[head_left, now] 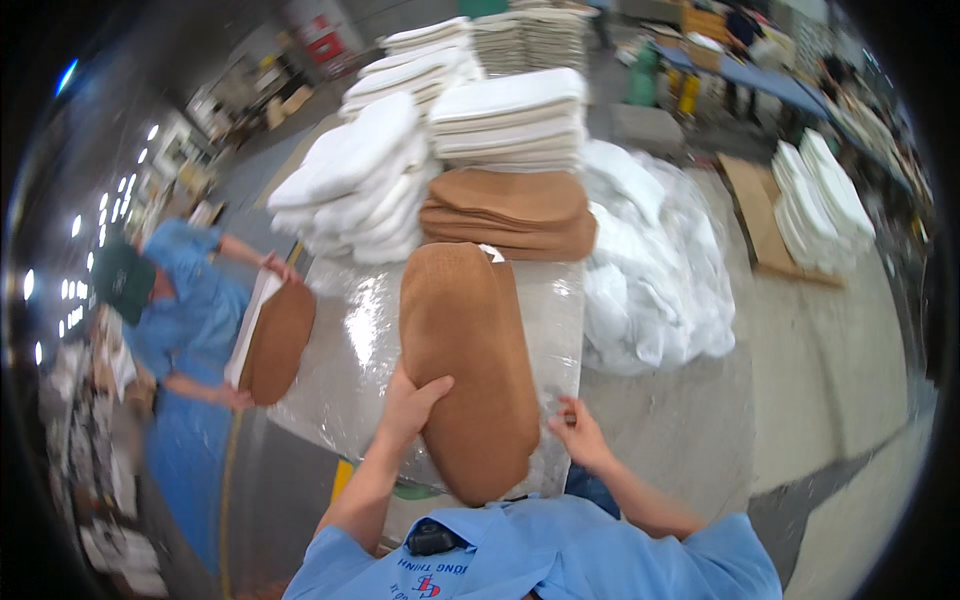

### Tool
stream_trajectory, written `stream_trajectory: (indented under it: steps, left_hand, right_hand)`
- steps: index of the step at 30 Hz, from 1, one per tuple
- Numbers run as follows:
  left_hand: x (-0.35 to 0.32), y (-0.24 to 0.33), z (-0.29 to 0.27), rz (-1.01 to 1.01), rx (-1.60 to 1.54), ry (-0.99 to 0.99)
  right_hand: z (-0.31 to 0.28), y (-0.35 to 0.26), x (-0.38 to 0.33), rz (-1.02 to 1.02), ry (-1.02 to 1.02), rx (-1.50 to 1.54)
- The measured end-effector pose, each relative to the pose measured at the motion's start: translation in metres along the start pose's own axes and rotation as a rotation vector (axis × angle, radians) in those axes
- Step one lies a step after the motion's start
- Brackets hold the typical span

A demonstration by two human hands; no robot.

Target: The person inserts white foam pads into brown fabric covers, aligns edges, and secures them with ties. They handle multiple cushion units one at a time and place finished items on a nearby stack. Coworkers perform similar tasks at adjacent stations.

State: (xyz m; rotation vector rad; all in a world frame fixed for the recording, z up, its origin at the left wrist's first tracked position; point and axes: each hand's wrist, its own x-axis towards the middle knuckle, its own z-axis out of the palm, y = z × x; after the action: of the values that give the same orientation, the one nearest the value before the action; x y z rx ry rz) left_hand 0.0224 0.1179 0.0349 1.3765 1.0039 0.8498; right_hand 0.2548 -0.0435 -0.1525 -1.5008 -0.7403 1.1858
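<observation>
A long brown pad (465,370) with rounded ends lies lengthwise in front of me, its near end close to my shirt. My left hand (410,405) grips its left edge, thumb on top and the other fingers hidden underneath. Just off the pad's right edge is my right hand (580,432), its fingers curled together; whether anything small is in them I cannot make out. A bit of white (490,254) shows at the pad's far end. Beneath is a table (350,310) covered in shiny clear plastic. Beyond the pad lies a stack of similar brown pads (510,215).
White pads are piled in stacks (350,165) at the table's far side. A large clear bag of white material (655,270) bulges at the right. On the left a co-worker (190,290) holds another brown and white pad (275,340). More white pads (815,200) rest on cardboard, far right.
</observation>
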Motion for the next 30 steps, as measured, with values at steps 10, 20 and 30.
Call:
stream_trajectory:
  steps: [10,20,30]
  left_hand:
    - [-0.023,-0.007,0.025,-0.158,0.754,-0.56]
    - [0.026,-0.006,0.1,-0.188,0.945,-1.037]
    - [0.122,-0.109,0.314,-0.193,1.302,-1.819]
  right_hand:
    - [0.001,0.015,0.01,0.109,0.331,0.602]
    - [0.001,0.068,-0.033,0.317,0.364,0.883]
    - [0.017,0.056,-0.028,0.138,0.591,0.643]
